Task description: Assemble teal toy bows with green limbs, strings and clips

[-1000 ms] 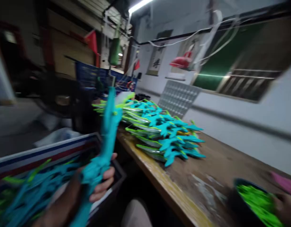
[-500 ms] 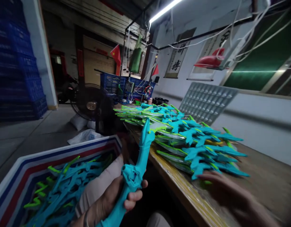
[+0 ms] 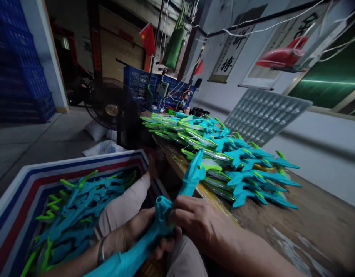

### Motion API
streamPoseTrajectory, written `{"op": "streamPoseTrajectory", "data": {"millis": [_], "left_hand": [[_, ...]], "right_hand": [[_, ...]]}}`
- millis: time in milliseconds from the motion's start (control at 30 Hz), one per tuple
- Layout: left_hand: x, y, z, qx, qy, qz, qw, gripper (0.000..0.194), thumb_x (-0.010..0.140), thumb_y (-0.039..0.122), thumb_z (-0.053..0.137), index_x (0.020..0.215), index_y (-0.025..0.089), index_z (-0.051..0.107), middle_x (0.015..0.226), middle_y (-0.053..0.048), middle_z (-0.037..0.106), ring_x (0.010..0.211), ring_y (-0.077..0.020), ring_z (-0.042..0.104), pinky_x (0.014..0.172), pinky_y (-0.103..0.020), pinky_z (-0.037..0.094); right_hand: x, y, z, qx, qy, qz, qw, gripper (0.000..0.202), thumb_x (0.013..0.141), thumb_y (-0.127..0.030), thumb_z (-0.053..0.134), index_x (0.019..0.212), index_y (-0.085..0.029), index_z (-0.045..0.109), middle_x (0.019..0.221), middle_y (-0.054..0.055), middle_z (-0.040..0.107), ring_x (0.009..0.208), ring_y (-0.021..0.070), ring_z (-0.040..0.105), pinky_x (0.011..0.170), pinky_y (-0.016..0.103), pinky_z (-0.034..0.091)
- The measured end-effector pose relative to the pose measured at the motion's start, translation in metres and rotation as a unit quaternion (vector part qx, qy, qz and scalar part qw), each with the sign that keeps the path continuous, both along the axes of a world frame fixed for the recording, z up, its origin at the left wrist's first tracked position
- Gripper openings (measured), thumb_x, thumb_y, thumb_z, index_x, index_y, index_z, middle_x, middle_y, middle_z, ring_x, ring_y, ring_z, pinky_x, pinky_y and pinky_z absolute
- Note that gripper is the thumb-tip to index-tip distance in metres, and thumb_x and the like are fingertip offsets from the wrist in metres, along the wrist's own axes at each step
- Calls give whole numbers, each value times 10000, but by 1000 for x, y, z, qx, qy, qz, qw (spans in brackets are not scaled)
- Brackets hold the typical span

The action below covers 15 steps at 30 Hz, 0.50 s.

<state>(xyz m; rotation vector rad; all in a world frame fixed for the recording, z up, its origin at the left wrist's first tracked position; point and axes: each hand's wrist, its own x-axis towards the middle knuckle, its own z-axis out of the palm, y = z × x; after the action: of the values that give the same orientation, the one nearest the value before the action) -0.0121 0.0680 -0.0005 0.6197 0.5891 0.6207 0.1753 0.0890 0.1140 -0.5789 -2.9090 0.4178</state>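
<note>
A turquoise plastic toy bow (image 3: 137, 242) with a lime-green tip lies slantwise across my lap. My left hand (image 3: 144, 225) is wrapped round its middle from below. Against the bow's centre, the fingers of my right hand (image 3: 191, 217) are closed on a small green plastic piece, which they almost wholly hide. Right of the bow, on the table (image 3: 318, 215), lies a layered pile of similar turquoise and green bows (image 3: 241, 150).
At my left stands a striped box (image 3: 30, 175) holding many turquoise and green parts (image 3: 85, 207). A black fan (image 3: 108, 104) is beyond it, near blue crates (image 3: 36, 77). A grey ridged panel (image 3: 267, 115) leans on the wall; a red lamp-like object (image 3: 281, 57) hangs above.
My right hand has moved left from beside the pile to the bow's middle, bringing the small green piece. The bow has turned slightly in my left hand.
</note>
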Motion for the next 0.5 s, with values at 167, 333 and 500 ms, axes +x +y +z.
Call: {"op": "streamPoseTrajectory", "data": {"millis": [167, 333, 500], "left_hand": [[6, 4, -10, -20, -10, -64, 998, 527, 693, 607, 650, 779, 89, 691, 460, -12, 493, 363, -115, 416, 307, -213, 231], [-4, -2, -9, -19, -59, -53, 997, 494, 774, 571, 667, 840, 82, 698, 515, 5, 475, 405, -93, 363, 333, -211, 167], [-6, -1, -21, -37, -93, -48, 994, 515, 835, 608, 634, 876, 97, 682, 603, -20, 518, 457, -97, 379, 361, -212, 188]], "right_hand": [[-10, 5, 2, 12, -22, 15, 1000, 212, 957, -4, 533, 824, -166, 508, 835, 2, 488, 681, 123, 416, 587, 247, 299], [-10, 11, 7, -82, -48, 32, 995, 211, 1008, -25, 463, 909, -175, 574, 919, 25, 544, 757, 122, 505, 650, 226, 373], [-8, 11, 1, -112, -50, 18, 992, 212, 1012, -32, 470, 915, -178, 590, 952, 27, 561, 780, 118, 543, 684, 229, 405]]}}
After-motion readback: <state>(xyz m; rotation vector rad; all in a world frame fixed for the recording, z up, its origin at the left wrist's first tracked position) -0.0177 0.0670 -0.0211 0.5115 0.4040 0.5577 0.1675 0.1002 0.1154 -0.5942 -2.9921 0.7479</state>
